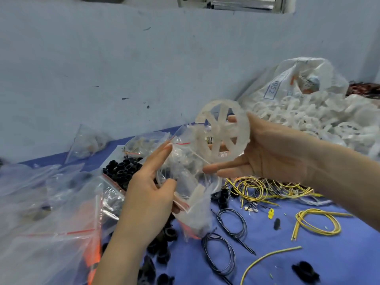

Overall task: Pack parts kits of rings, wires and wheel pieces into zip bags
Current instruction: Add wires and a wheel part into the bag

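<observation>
Holding a white wheel (223, 131) in the right hand (273, 153), thumb on the rim and fingers (213, 168) behind the spokes, right at the mouth of a zip bag (193, 204). Left hand (150, 194) pinches the bag's edge, raised over the middle of the blue tabletop (320, 256). Black rings (123, 171) lie toward the far left, yellow wires (267, 188) beneath the right hand, and a sack of wheels (308, 105) at the far right edge.

Workshop packing bench, loose wires (265, 188), zip bags (61, 212)
</observation>
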### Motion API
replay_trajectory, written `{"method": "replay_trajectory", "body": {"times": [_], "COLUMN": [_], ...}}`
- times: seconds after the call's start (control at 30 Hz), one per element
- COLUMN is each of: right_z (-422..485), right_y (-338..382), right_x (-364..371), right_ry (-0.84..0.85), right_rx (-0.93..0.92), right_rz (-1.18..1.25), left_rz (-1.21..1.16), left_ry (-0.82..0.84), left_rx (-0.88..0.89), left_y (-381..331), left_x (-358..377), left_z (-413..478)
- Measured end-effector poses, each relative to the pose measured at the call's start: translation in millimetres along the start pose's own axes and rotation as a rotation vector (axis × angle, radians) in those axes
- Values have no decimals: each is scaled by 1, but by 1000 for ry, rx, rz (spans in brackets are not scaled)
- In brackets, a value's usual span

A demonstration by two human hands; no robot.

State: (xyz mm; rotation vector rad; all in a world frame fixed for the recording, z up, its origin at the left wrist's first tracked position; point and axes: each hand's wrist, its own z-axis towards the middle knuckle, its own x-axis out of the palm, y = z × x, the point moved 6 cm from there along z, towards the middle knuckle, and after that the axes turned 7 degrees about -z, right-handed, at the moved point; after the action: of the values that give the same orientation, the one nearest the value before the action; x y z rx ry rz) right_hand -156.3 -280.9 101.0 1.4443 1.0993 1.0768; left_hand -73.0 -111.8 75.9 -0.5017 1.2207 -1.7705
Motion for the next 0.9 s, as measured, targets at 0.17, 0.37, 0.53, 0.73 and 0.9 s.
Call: {"method": "replay_trajectory", "body": {"times": [0.17, 0.37, 0.53, 0.73, 0.9], "right_z": [4, 11, 14, -2, 12], "right_y": [-1, -4, 2, 36, 36], "right_x": [21, 27, 28, 40, 54], "right_ry": [-56, -228, -348, -372, -330], "right_rx": [-65, -202, -303, -777, -776], "right_rz": [0, -700, -1482, -1409, -1565], "left_rz": [27, -141, -13, 96, 175], "left_ry": [38, 53, 49, -69, -92], "left_rx": [-6, -82, -55, -18, 13], "left_y": [-6, -3, -9, -6, -11], "left_x": [4, 8, 13, -12, -19], "left_z": [-3, -1, -5, -1, -1]}}
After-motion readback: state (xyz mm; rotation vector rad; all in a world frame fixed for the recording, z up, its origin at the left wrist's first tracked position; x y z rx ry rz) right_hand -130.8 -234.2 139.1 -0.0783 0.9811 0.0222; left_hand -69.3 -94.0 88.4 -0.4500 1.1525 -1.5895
